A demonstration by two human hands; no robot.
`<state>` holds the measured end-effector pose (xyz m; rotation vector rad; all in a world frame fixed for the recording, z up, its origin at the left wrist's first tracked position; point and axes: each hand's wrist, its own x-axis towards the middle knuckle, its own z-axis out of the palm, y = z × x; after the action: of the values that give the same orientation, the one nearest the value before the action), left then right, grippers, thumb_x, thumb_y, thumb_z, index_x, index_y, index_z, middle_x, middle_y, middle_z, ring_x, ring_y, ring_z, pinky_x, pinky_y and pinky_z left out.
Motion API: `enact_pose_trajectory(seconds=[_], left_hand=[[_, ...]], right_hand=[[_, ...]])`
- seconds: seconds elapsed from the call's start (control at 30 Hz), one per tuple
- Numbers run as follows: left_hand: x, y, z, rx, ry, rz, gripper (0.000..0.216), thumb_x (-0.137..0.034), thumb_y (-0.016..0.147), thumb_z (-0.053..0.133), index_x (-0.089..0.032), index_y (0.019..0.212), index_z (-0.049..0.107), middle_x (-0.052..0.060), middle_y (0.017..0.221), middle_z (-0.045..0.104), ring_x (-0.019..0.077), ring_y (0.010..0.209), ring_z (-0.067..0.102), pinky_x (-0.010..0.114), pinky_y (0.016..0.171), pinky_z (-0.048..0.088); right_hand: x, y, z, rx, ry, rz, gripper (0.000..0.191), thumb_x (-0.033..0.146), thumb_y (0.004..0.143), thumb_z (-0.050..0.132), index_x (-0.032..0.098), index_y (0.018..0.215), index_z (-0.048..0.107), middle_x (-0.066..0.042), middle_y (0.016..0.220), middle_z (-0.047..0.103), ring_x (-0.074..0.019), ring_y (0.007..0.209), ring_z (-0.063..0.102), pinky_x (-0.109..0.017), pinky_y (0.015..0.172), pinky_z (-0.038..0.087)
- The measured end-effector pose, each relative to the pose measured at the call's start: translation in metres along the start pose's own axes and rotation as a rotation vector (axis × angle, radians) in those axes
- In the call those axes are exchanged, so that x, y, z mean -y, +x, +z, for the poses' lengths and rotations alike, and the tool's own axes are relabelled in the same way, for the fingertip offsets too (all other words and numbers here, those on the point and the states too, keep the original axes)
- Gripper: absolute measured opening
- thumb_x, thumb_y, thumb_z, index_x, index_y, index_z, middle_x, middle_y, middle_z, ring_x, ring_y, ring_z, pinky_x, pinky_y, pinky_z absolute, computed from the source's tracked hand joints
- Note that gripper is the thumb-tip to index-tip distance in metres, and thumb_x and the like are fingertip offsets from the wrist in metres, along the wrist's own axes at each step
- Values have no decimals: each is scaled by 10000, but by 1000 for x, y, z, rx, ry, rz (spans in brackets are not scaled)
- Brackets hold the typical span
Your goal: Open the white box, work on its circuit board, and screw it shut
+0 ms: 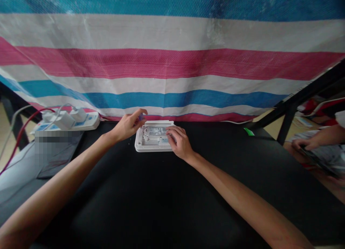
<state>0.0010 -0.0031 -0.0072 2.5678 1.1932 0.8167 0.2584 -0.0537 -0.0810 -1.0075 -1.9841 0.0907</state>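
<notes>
A white plastic device point(151, 142) lies on the black tabletop, its vented face with printed labels turned up. It looks like a router or similar box, but I cannot tell for sure. My right hand point(180, 141) grips its right side, fingers bent over the labelled face. Above the far left corner, my left hand point(132, 123) is raised, with thumb and fingers curled around a small purplish thing point(141, 116). That small thing is mostly hidden by the fingers. A white strip point(157, 122) runs along the device's far edge.
A white power strip point(93, 120) with plugged-in adapters and cables stands at the back left, near a dark flat sheet point(58, 159). A green scrap point(249, 132) lies at the right. Striped sheeting point(167, 63) hangs behind. Another person's hand point(306, 144) shows beyond the table's right edge.
</notes>
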Motion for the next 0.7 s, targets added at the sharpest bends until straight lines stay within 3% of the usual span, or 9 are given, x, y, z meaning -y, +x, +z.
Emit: enact_pose_trajectory(seconds=[0.23,0.4,0.57,0.7], left_hand=[[-2,0,0,-12,-38,-62,253,-210,874,541,-196,1126,531,-4,724,693,145,640,659,226,625,450],[-2,0,1,-83,-82,-125,251,-212,855,589,-200,1099,532,8,741,705,157,645,675,241,614,488],[-16,-1,-8,-243,-300,-154,292,-249,835,658,-196,1077,505,5,789,714,150,642,694,240,596,545],[-39,-4,-8,-277,-525,-141,356,-317,818,721,-189,1052,484,4,798,711,162,655,718,252,604,583]], right_hand=[[1,0,-1,19,-14,19,149,186,914,491,199,927,640,-97,1074,710,-243,1075,620,-421,960,444],[1,0,0,46,-4,46,164,204,918,482,199,932,645,-98,1101,706,-236,1103,608,-416,987,430],[2,1,-2,55,-4,59,185,228,926,468,197,931,650,-104,1115,705,-242,1113,604,-424,992,427],[12,8,-11,78,102,66,190,277,947,483,193,958,654,-106,1088,713,-236,1092,619,-416,993,436]])
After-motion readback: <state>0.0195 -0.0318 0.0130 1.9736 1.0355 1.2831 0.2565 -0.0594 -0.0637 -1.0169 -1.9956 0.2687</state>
